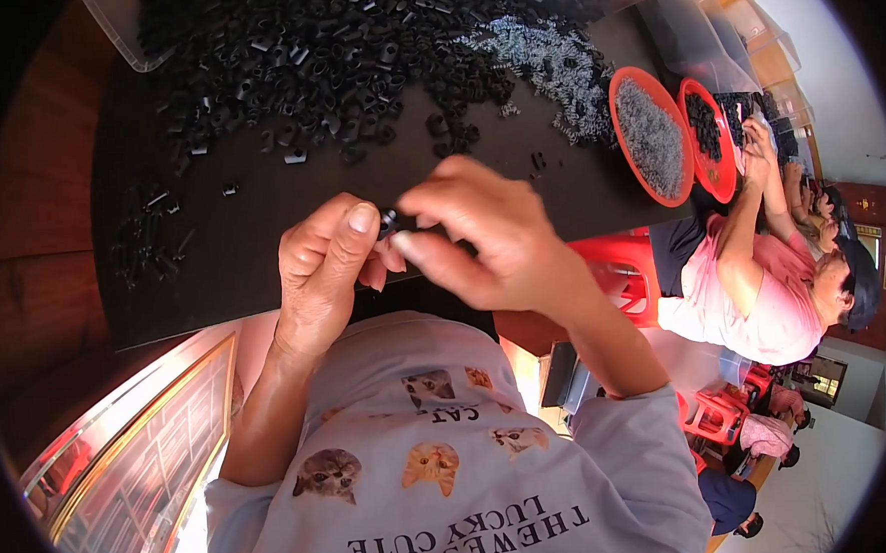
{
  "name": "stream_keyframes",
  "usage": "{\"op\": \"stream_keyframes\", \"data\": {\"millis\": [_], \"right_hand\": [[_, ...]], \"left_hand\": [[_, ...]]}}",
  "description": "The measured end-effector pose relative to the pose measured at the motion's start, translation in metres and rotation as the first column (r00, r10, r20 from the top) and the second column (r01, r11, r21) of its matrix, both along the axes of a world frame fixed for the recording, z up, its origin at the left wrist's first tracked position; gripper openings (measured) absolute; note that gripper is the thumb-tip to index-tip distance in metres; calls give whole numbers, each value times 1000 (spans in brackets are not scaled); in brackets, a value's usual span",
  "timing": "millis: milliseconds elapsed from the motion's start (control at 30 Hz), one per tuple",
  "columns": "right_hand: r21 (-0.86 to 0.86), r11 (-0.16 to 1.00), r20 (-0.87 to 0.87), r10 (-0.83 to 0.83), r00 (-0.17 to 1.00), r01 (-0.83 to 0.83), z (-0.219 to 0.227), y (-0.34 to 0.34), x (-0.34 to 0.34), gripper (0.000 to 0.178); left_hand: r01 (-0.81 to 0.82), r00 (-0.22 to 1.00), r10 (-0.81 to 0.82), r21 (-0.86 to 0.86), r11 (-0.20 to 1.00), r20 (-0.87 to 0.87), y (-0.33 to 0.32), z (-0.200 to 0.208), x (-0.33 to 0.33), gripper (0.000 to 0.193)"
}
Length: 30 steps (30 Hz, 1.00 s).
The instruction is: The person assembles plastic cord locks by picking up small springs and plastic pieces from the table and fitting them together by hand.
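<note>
In the middle of the view my left hand (324, 258) pinches a small black tubular part (388, 221) between thumb and fingers. A light glint shows on the part's end. My right hand (486, 232) is close beside it, thumb and forefinger curved around the part's free end. Motion smears those fingertips, and whether something dark is between them I cannot make out. Beyond my hands, a large heap of short black tube pieces (332, 72) spreads over the dark table (261, 246). Silvery small metal pieces (547, 61) are piled to its right.
Thin black pieces (145, 232) lie at the table's left. A red bowl (622, 157) of small grey parts and another red bowl (726, 177) of black pieces stand at right, near a red stool (634, 256). A co-worker in pink (754, 290) sits farther right. Clear plastic bins (691, 38) stand behind.
</note>
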State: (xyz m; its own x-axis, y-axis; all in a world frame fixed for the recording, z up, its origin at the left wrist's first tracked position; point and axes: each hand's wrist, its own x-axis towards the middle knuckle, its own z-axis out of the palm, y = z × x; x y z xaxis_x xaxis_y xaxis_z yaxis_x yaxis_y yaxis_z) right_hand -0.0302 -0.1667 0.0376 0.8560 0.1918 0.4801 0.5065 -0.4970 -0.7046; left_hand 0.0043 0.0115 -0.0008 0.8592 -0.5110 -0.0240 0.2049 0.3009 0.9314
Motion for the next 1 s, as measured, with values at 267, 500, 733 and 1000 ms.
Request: {"op": "stream_keyframes", "data": {"millis": [267,500,733,1000], "right_hand": [[-601,689,16,-497,868,405,11,-122,-7,7],[-815,493,29,-491,871,305,-4,-133,19,8],[-582,762,-72,-397,915,285,-6,-135,37,13],[-401,872,-65,-331,941,279,-10,-132,43,15]], "left_hand": [[7,1000,-8,65,998,12,-2,4,0,39],[13,1000,-13,69,998,7,0,5,0,38],[-2,1000,1,90,996,10,-2,6,0,37],[3,1000,-2,75,997,-3,-2,5,1,35]]}}
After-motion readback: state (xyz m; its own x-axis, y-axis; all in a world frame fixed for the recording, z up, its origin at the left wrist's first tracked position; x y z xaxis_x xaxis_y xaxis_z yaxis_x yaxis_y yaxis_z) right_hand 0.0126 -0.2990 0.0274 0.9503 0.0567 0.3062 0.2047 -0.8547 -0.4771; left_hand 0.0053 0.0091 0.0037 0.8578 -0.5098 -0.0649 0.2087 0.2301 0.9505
